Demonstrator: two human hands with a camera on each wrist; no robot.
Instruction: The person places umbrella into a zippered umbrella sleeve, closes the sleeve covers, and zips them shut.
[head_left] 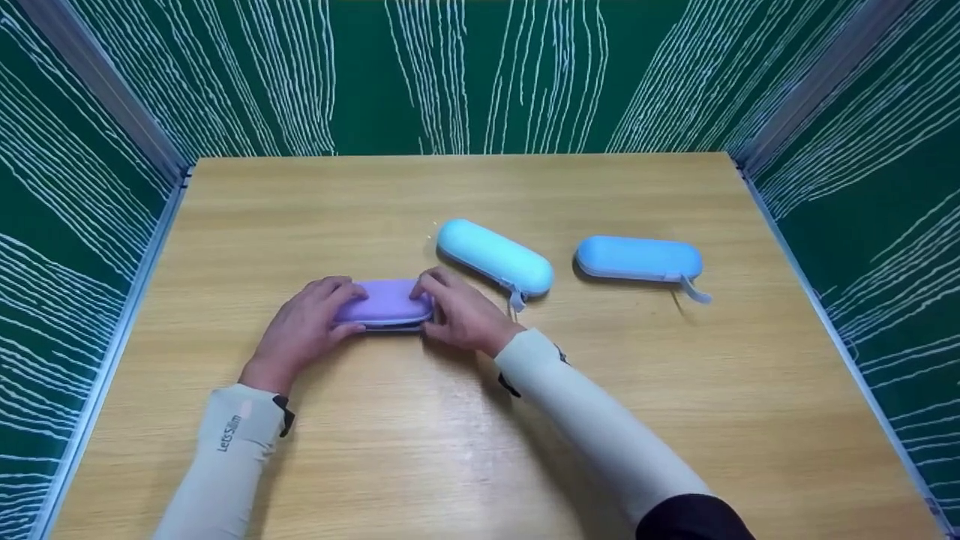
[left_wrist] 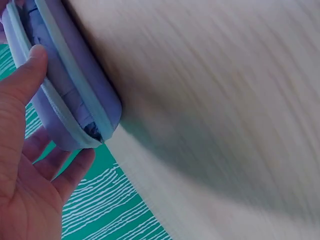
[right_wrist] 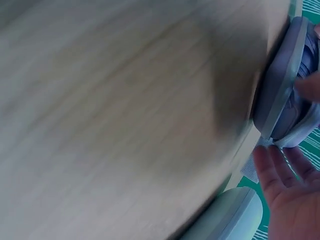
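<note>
A purple zip case (head_left: 386, 301) lies on the table in front of me, its zipped edge parted along the near side. Through the gap, folded purplish material (left_wrist: 65, 82) shows inside; what it is exactly I cannot tell. My left hand (head_left: 306, 322) holds the case's left end, thumb (left_wrist: 36, 70) at the opening and fingers around the far side. At the right end my right hand (head_left: 466, 311) grips it likewise, its thumb (right_wrist: 309, 86) at the gap in the right wrist view.
A turquoise case (head_left: 495, 256) with a zip strap lies slanted just beyond my right hand. Farther right is a blue case (head_left: 639, 257), its strap hanging toward me. The wooden table (head_left: 300, 202) is bounded by green walls with white lines.
</note>
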